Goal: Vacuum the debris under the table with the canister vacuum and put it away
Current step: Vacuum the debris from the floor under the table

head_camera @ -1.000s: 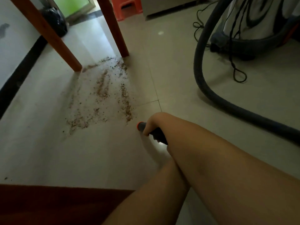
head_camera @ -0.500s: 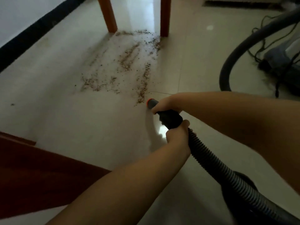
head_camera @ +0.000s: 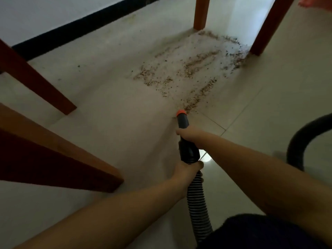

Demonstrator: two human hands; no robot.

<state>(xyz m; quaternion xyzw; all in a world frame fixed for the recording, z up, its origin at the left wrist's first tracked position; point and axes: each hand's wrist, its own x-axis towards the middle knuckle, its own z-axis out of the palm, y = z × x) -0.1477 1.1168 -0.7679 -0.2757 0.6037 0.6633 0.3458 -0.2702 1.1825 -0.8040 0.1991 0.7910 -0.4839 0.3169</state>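
With the right hand (head_camera: pixel 188 133) gripping the nozzle (head_camera: pixel 183 121) ahead of the left hand (head_camera: pixel 186 169), whose fingers curled round the ribbed hose (head_camera: pixel 196 198), the nozzle pointed straight ahead, its orange tip touching the debris (head_camera: pixel 188 72) trail's near end on the floor (head_camera: pixel 107 123).

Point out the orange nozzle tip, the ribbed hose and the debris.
orange nozzle tip (head_camera: pixel 180 112), head view, on the orange collar at the front end.
ribbed hose (head_camera: pixel 197 203), head view, on the corrugated part below the left hand.
debris (head_camera: pixel 190 72), head view, on a dense streak mid-patch.
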